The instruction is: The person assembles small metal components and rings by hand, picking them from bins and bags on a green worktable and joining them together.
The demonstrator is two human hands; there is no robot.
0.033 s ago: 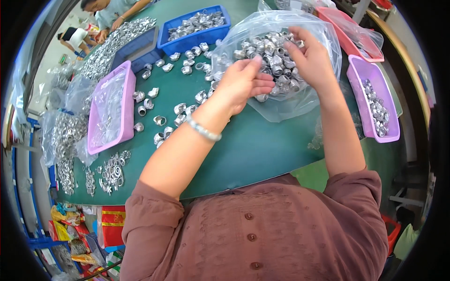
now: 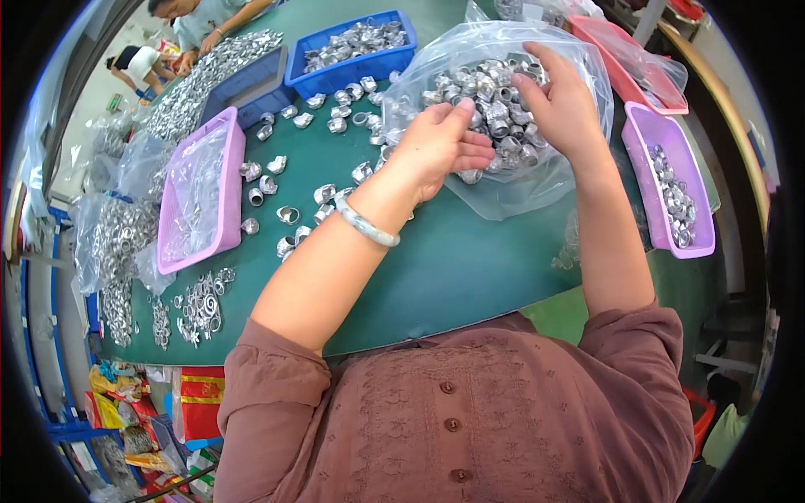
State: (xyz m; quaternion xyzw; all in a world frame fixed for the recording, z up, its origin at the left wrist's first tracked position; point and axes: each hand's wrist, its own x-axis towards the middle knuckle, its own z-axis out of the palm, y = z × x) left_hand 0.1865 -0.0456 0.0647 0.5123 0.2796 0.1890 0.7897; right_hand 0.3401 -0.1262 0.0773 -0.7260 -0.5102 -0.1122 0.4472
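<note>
A clear plastic bag (image 2: pixel 537 197) lies spread open on the green table, with a heap of silver-coloured metal rings (image 2: pixel 496 92) in it. My left hand (image 2: pixel 438 151) hovers at the heap's near left side, fingers stretched out and thumb raised, and nothing shows in it. A pale bangle (image 2: pixel 366 228) circles that wrist. Over the heap's right side is my right hand (image 2: pixel 560 101), thumb and forefinger apart; its other fingers are partly hidden. Whether either hand touches the rings I cannot tell. Loose chunky rings (image 2: pixel 324 194) lie scattered left of the bag.
A blue bin (image 2: pixel 352 80) of rings stands behind, beside a darker blue bin (image 2: pixel 245 88). Purple baskets stand left (image 2: pixel 226 197) and right (image 2: pixel 703 201); a red tray (image 2: pixel 616 71) is at far right. More metal pieces (image 2: pixel 201 310) cover the table's left. Another person's hand (image 2: pixel 210 42) works at far left.
</note>
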